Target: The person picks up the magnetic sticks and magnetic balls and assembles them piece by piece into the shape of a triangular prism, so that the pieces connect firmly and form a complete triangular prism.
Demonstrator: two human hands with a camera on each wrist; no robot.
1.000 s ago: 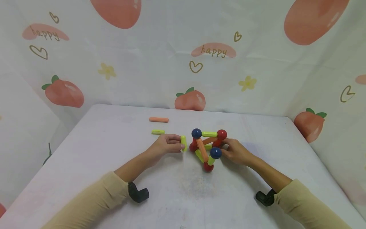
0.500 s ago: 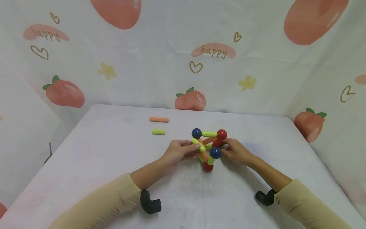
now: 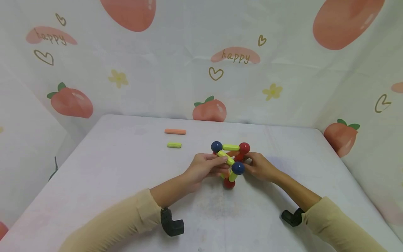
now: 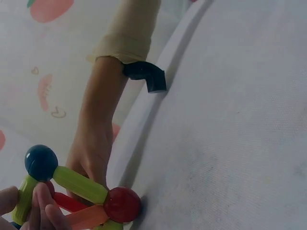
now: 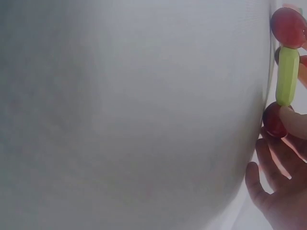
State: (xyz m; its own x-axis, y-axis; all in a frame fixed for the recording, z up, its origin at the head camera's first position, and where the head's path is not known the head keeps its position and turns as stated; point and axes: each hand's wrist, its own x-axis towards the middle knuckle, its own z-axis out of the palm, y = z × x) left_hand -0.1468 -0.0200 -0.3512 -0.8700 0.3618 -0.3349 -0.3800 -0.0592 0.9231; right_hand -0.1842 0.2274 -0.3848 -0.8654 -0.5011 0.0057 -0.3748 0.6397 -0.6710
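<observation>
My left hand (image 3: 203, 168) pinches a yellow-green magnetic rod (image 3: 225, 158) between thumb and fingers. This rod spans the top of a ball-and-rod frame, from the rear blue ball (image 3: 216, 146) to the front blue ball (image 3: 238, 168). Below the front one, a short yellow-green rod (image 4: 80, 184) leads down to a red ball (image 4: 122, 204) on the table. At the frame's right side my right hand (image 3: 262, 168) grips a low red ball (image 5: 273, 120), its thumb on the ball. Another red ball (image 3: 244, 147) tops the back right corner. My left fingers partly cover the orange rod (image 4: 88, 216).
An orange rod (image 3: 175, 131) and a yellow-green rod (image 3: 174, 145) lie apart on the white table (image 3: 126, 168), behind and left of the frame. A printed cloth (image 3: 170, 70) hangs at the table's back edge. Black wrist mounts (image 3: 172, 224) project beneath the sleeves.
My left hand has carried the yellow-green rod rightward from beside the frame and laid it across the top between the two blue balls. My right hand stays put.
</observation>
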